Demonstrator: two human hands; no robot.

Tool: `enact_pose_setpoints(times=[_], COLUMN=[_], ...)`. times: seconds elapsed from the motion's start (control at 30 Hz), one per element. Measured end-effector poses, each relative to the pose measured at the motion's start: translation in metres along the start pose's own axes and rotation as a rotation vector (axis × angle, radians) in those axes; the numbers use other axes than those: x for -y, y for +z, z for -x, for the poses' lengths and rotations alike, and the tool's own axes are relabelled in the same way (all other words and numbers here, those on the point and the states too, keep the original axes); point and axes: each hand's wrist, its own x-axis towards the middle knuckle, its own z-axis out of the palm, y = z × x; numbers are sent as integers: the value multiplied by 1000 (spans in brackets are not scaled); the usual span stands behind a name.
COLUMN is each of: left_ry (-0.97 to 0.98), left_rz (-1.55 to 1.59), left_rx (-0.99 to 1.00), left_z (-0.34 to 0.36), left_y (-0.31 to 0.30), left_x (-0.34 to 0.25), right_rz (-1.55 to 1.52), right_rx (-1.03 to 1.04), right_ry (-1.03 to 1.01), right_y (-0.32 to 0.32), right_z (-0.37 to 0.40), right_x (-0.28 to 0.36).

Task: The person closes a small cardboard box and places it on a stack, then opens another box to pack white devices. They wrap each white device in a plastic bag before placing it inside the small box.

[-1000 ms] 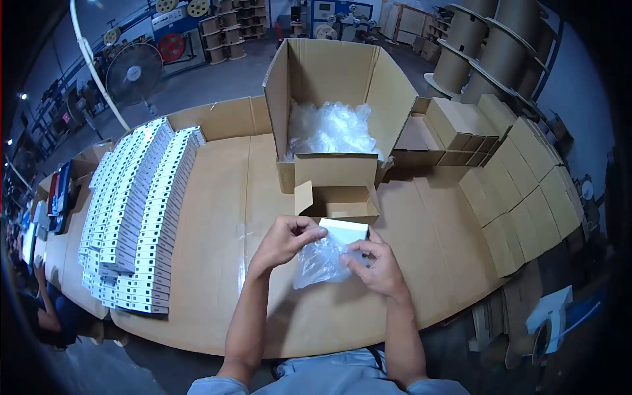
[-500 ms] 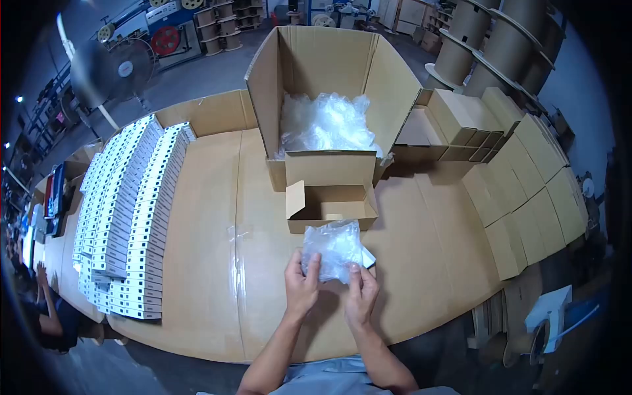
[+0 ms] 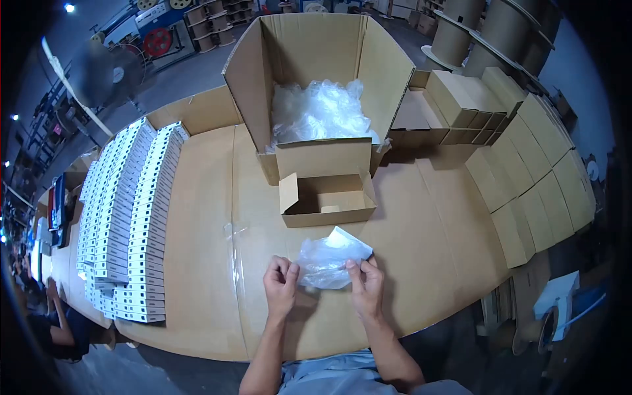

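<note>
A crumpled clear plastic bag [image 3: 322, 268] is held out in front of me over the cardboard-covered table. My left hand [image 3: 281, 287] is closed in a pinch at its left edge. Thumb and fingers of my right hand [image 3: 366, 284] press on the bag's right side, also closed. A flat white piece [image 3: 350, 242] shows beyond the bag's upper right edge, partly covered by the plastic. Just past the bag stands a small brown carton [image 3: 329, 216], its lid up and a side flap folded out on the left. A small light piece shows inside its front wall.
Behind the carton, a large open box [image 3: 316, 46] holds a heap of clear plastic bags [image 3: 319, 112]. Rows of stacked white boxes [image 3: 145, 243] line the left. Brown cartons [image 3: 533, 191] are piled at the right. Another person's hand [image 3: 52, 293] shows at far left.
The plastic bag has dropped lower and tilted flatter, and more of the white piece shows behind it. My left hand has shifted left toward the bag's edge. The camera view has moved slightly.
</note>
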Motion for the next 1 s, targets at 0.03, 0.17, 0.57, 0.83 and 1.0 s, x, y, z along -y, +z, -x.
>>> enact_pose_setpoints(times=[0.03,0.17,0.57,0.83,1.0], left_ry=[81,736,665,781,782], left_rz=[98,-721,-858,-927,-958], left_rx=[-104,-96,181,189,231], left_z=[2,6,-20,-25,-32], left_y=[12,24,33,26,22], left_x=[-14,-64,-84,-86,-87], right_rz=[-3,149,128,310,450], right_rx=[-7,-19,-28,-49,-35], right_ry=[18,-31,-121,-207,-207], right_y=[0,4,6,0,2], right_z=[1,3,0,3,7], right_x=[-1,4,12,13,21])
